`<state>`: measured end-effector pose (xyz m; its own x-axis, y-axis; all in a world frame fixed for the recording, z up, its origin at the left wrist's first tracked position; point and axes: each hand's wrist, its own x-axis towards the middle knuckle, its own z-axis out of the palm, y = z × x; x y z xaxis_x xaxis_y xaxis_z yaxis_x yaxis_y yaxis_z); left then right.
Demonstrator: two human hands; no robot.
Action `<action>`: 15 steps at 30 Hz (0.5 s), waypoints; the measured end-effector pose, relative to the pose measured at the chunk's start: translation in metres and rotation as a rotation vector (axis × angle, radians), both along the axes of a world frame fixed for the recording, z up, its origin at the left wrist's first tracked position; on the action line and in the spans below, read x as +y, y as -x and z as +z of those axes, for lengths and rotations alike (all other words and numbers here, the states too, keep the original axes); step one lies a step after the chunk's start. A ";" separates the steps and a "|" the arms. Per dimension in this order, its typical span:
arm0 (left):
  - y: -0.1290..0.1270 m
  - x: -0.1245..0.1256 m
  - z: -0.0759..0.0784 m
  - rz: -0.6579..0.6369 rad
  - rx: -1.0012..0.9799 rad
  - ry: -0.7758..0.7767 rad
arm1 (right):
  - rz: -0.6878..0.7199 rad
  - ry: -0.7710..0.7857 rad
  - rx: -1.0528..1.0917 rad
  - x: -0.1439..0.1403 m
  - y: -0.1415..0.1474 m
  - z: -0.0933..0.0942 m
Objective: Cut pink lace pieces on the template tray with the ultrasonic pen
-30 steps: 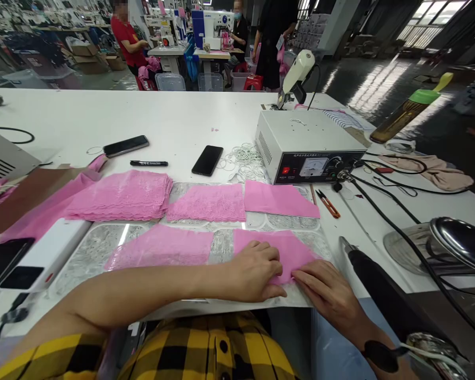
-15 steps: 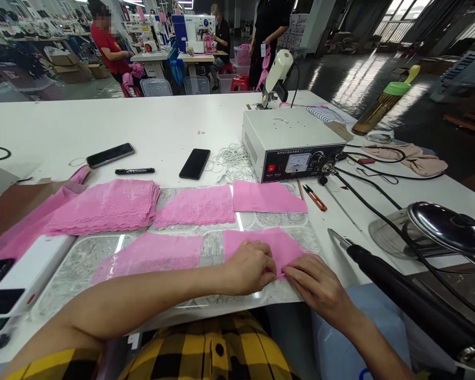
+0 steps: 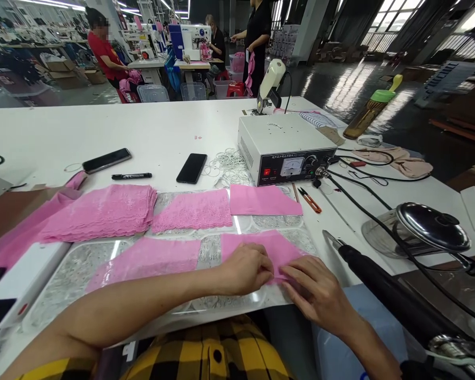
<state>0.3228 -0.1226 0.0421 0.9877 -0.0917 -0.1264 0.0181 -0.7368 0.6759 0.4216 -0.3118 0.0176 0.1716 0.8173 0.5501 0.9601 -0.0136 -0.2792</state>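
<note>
1. The left hand (image 3: 247, 268) and right hand (image 3: 314, 293) met at the near edge of a pink lace piece (image 3: 267, 245), fingertips pinched together on it.
2. The piece lay on the clear mat (image 3: 79, 264), at the counter's (image 3: 162, 126) front edge.
3. A black tool (image 3: 380, 282) lay just right.

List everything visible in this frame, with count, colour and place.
lace piece: one, pink, under both hands
lace pieces: three more, pink, spread on the plate
lace stack: one, pink, left
plate: one, silvery, table front
machine box: one, white, centre right
phones: two, black, mid table
marker: one, black, beside left phone
snips: one, orange, before the box
handheld tool: one, black, right edge
bottle: one, brown, green cap, far right
left hand: on lace
right hand: on lace edge
</note>
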 end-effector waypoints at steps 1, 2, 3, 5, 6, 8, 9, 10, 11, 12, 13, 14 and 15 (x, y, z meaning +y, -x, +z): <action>0.000 0.000 0.000 0.002 -0.007 0.013 | -0.020 -0.014 -0.006 0.001 0.001 0.000; 0.000 0.000 0.000 0.005 -0.014 0.026 | -0.045 -0.025 -0.012 0.002 0.002 0.000; 0.001 0.000 0.000 0.011 -0.022 0.039 | -0.075 -0.033 -0.021 0.003 0.003 -0.001; 0.002 0.001 -0.001 0.027 -0.038 0.064 | -0.136 -0.039 -0.045 0.003 0.003 -0.005; 0.003 0.001 -0.001 0.035 -0.044 0.078 | -0.164 -0.034 -0.060 0.002 0.003 -0.008; 0.005 0.002 -0.001 0.047 -0.053 0.111 | -0.218 -0.011 -0.092 -0.002 0.002 -0.014; 0.006 0.003 -0.001 0.052 -0.055 0.130 | -0.245 0.002 -0.108 -0.003 0.001 -0.017; 0.007 0.003 -0.001 0.059 -0.055 0.152 | -0.272 0.009 -0.124 -0.005 0.000 -0.020; 0.008 0.003 -0.001 0.066 -0.053 0.177 | -0.299 0.009 -0.139 -0.005 -0.001 -0.022; 0.009 0.003 -0.001 0.077 -0.050 0.204 | -0.326 -0.001 -0.151 -0.005 -0.002 -0.024; 0.009 0.003 -0.002 0.090 -0.045 0.234 | -0.352 -0.019 -0.160 -0.003 -0.003 -0.025; 0.009 0.003 -0.002 0.106 -0.039 0.267 | -0.375 -0.047 -0.168 0.000 -0.004 -0.025; 0.009 0.003 -0.003 0.126 -0.033 0.303 | -0.397 -0.079 -0.173 0.005 -0.005 -0.024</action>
<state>0.3138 -0.1197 0.0392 0.9968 0.0031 -0.0800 0.0711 -0.4952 0.8659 0.4262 -0.3067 -0.0060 0.3633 0.6609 0.6567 0.9176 -0.3758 -0.1294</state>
